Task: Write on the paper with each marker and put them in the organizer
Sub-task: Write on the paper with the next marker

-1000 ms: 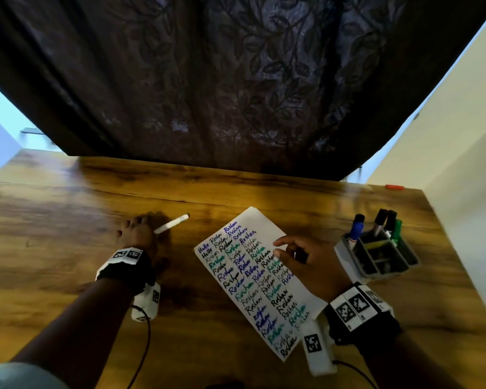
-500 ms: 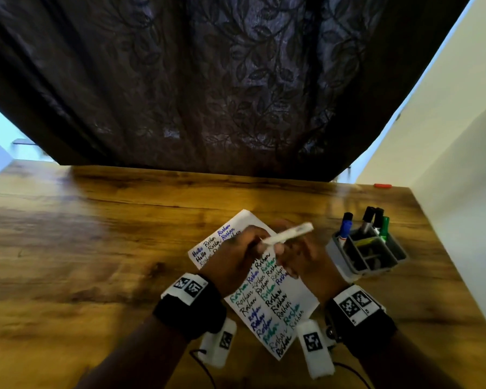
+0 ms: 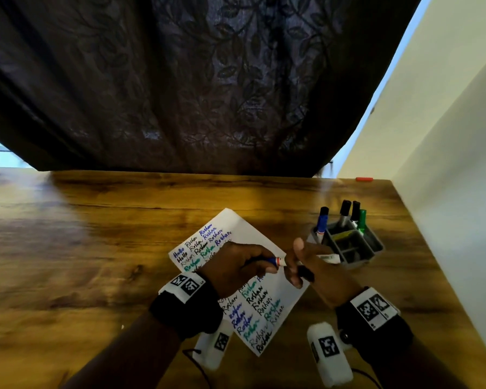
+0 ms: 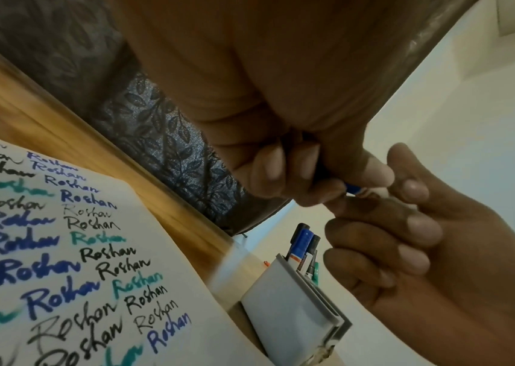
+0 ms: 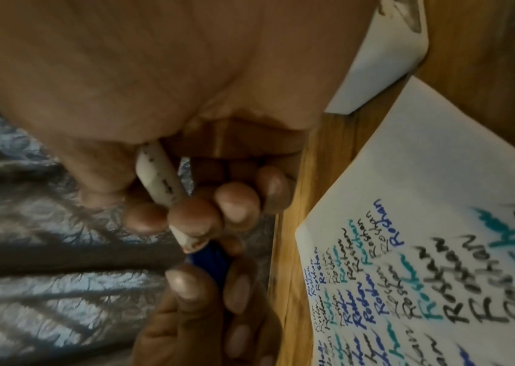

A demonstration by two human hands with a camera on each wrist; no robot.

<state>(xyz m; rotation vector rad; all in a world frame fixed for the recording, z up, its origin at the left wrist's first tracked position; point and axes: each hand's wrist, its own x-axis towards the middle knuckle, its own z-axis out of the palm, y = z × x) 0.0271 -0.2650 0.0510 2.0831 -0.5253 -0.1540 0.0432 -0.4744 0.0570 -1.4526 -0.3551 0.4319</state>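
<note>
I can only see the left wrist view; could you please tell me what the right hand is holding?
Observer: In the right wrist view, the right hand grips the marker by its white barrel.
Operator: Thank you. Is the cap off yet?
Observer: No gap shows there; the blue cap meets the barrel's end, with the left hand curled around it.
Operator: And where are the hands over the table?
Observer: The head view shows both above the paper, just left of the grey organizer.
</note>
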